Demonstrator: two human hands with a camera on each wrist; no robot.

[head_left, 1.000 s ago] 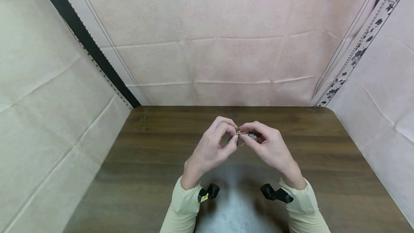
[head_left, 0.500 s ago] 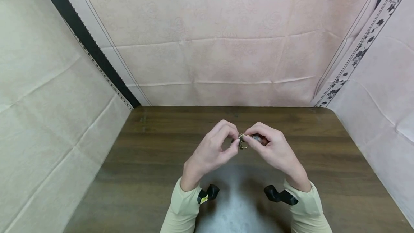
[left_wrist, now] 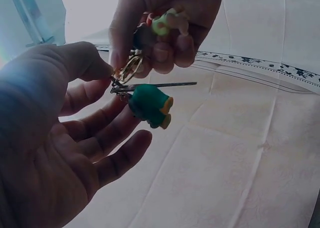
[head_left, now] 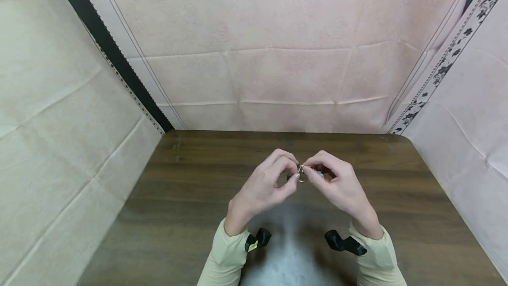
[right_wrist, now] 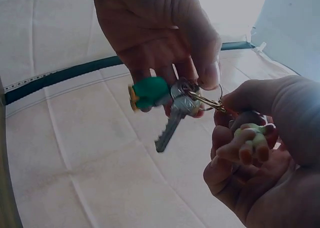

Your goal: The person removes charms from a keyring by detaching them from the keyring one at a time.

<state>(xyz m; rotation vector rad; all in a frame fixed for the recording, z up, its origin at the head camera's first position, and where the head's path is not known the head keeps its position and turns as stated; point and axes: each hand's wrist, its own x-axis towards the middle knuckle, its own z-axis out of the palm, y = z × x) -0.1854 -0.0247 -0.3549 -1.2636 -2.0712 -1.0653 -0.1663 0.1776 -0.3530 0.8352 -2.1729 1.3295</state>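
Observation:
My left hand (head_left: pixel 267 182) pinches the head end of a key (right_wrist: pixel 170 125), whose notched blade sticks out past the fingertips. Beside the key hangs a green figurine charm (left_wrist: pixel 150 104) with orange feet. My right hand (head_left: pixel 337 184) pinches a gold key ring (left_wrist: pixel 131 68) between thumb and forefinger. A second figurine charm (right_wrist: pixel 252 140), pale green and peach, lies against the curled fingers of that hand. The ring bridges the two hands' fingertips. Exactly how key and ring link is hidden by the thumbs.
Both hands are held over a dark brown wooden table (head_left: pixel 190 197). Pale cloth (head_left: pixel 278 74) hangs behind it and at both sides. Each sleeve carries a black wrist camera, the left camera (head_left: pixel 262 236) and the right camera (head_left: pixel 337 240).
Both hands have shifted a little to the right and toward the person, key ring between them. The fingertips have changed position slightly around the ring, and both keep their pinch.

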